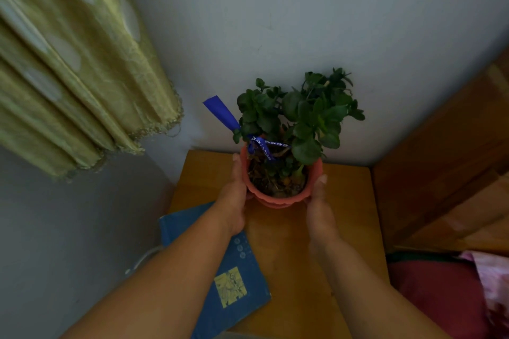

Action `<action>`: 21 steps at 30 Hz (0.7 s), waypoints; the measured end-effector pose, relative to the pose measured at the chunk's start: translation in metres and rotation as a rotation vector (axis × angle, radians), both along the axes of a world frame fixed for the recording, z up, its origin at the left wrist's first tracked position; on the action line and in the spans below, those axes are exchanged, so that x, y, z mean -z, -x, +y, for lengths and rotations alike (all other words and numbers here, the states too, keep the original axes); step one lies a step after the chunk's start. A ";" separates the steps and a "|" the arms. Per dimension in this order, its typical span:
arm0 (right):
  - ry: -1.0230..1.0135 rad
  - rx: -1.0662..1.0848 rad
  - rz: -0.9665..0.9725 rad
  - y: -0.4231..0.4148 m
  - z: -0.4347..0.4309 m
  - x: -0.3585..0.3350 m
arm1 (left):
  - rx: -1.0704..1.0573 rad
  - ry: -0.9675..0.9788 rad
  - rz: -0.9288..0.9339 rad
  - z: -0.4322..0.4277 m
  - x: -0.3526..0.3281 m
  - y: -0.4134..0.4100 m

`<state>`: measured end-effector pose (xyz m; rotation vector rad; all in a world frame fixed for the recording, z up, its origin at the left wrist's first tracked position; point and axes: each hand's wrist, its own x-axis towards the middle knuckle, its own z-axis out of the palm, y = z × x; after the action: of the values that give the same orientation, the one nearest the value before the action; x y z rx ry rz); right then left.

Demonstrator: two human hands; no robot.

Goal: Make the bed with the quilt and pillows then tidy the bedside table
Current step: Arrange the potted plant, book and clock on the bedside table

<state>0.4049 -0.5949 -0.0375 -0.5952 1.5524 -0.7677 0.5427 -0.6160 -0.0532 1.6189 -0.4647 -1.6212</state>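
Pale grey wall (303,8) forms the corner behind a small wooden counter (286,256), as I see it on my feed from the head camera, which looks steeply down. At centre frame a person's two bare hands hold a salmon-pink pot (278,198) from either side, over the back half of the counter and close to the wall. The left hand (234,195) lies against the pot's left flank and the right hand (319,206) against its right. The fingers (237,168) are clamped on the pot, with each thumb lying up along the rim and the rest passing out of my sight round the sides. I cannot tell whether the pot's base rests on the counter or hangs just above it.

A leafy green plant (297,118) rises from the dark soil. A blue ribbon (220,111) is tied at its stem, with one end sticking up to the left. A blue book (239,278) with a yellow patch on its cover lies on the counter's front left part and overhangs the edge. The left forearm crosses above it.

A yellow-green curtain (68,69) hangs at upper left, and a white cable (143,259) shows below it beside the counter. A wooden bed frame (454,159) stands at right, with red bedding (435,297) and pink patterned cloth (493,283) in the lower corner.
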 end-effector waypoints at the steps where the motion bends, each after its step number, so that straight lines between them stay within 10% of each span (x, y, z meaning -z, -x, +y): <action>1: -0.005 -0.004 -0.004 0.000 -0.001 0.000 | 0.002 0.001 0.000 0.000 0.000 0.000; 21: 0.021 -0.008 -0.005 0.001 -0.002 0.008 | -0.017 -0.029 -0.055 0.002 -0.006 0.004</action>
<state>0.4041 -0.5967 -0.0452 -0.6145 1.5386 -0.7802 0.5391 -0.6143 -0.0476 1.6883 -0.4565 -1.5814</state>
